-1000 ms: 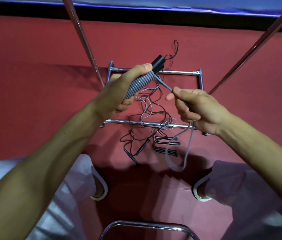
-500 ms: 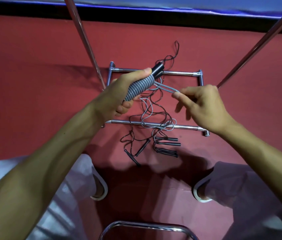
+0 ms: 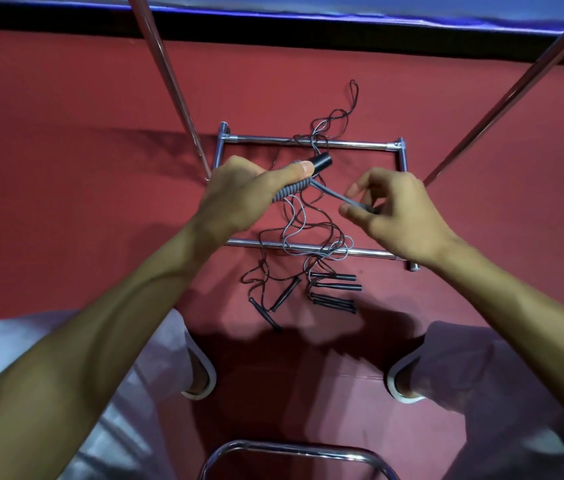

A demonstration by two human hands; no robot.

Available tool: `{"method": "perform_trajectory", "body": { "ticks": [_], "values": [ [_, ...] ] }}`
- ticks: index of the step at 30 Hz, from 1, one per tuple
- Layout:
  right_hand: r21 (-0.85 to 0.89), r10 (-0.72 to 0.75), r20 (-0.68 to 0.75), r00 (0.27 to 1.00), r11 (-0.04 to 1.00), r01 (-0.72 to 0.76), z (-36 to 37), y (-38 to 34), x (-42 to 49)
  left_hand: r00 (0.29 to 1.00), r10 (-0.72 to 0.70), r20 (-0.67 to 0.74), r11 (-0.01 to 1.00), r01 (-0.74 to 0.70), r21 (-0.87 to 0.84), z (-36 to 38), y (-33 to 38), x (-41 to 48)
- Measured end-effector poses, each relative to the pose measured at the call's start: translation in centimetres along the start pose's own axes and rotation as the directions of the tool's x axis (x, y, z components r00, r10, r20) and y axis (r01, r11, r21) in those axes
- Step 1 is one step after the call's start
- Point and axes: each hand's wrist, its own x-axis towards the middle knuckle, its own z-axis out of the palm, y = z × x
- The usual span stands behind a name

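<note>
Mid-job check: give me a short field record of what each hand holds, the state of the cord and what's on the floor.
left hand: grips black cylindrical handle, thumb on top
right hand: pinches the free stretch of grey cord
cord state: coiled round the handle, the rest running straight to the right hand
floor: tangled black and grey ropes across a chrome tube frame on a red mat

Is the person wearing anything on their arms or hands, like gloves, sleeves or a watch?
No. The left hand and right hand are bare: no gloves, rings or watch. No sleeve shows along either arm up to the picture's edge. The nails look short.
</note>
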Motion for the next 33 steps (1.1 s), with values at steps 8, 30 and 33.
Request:
{"method": "perform_trajectory", "body": {
  "ticks": [8, 30, 33],
  "values": [
    [0.393, 0.192, 0.230, 0.954, 0.878, -0.271, -1.2, -0.4, -0.1, 0.997, 0.013, -0.071, 0.991, -0.003, 0.137, 0.6, -0.1, 0.1],
    [0.520, 0.252, 0.554, 0.794, 0.639, -0.566, -0.8, -1.6, -0.9, 0.990, 0.098, 0.096, 0.733, -0.137, 0.666, 4.1, 0.1, -3.1],
    [0.404, 0.120, 0.497, 0.860, 0.845, -0.351, -2.2, -1.5, -0.3, 0.992, 0.058, 0.115, 0.747, -0.120, 0.654, 3.1, 0.6, -2.9]
  ]
}}
